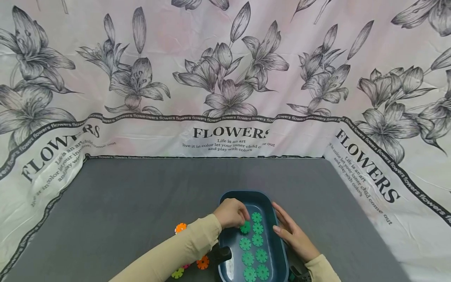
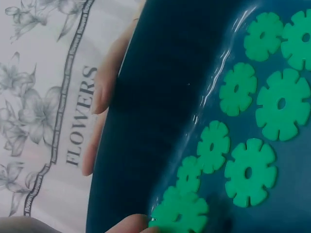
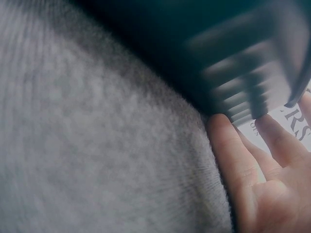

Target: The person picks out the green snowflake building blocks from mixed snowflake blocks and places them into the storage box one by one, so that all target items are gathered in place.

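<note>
A dark blue rectangular tray point(image 1: 274, 250) stands on the grey table, with green notched plastic discs point(image 1: 257, 240) lying in two rows inside it. Over the tray's far left part, my left hand point(image 1: 230, 213) pinches another green notched disc point(image 1: 245, 228). In the left wrist view that pinched disc point(image 2: 180, 214) is tilted, with fingertips at its lower left edge. My right hand point(image 1: 296, 237) rests against the tray's right side, fingers extended. The right wrist view shows the fingers point(image 3: 228, 141) touching the tray's outer wall point(image 3: 160, 43).
Left of the tray, partly behind my left forearm, lie orange discs point(image 1: 202, 262) and a yellow-green disc point(image 1: 177, 273). A black wrist device point(image 1: 223, 254) overlaps the tray's left rim. Behind the grey table point(image 1: 141, 196) hangs a flower-printed cloth point(image 1: 158, 135).
</note>
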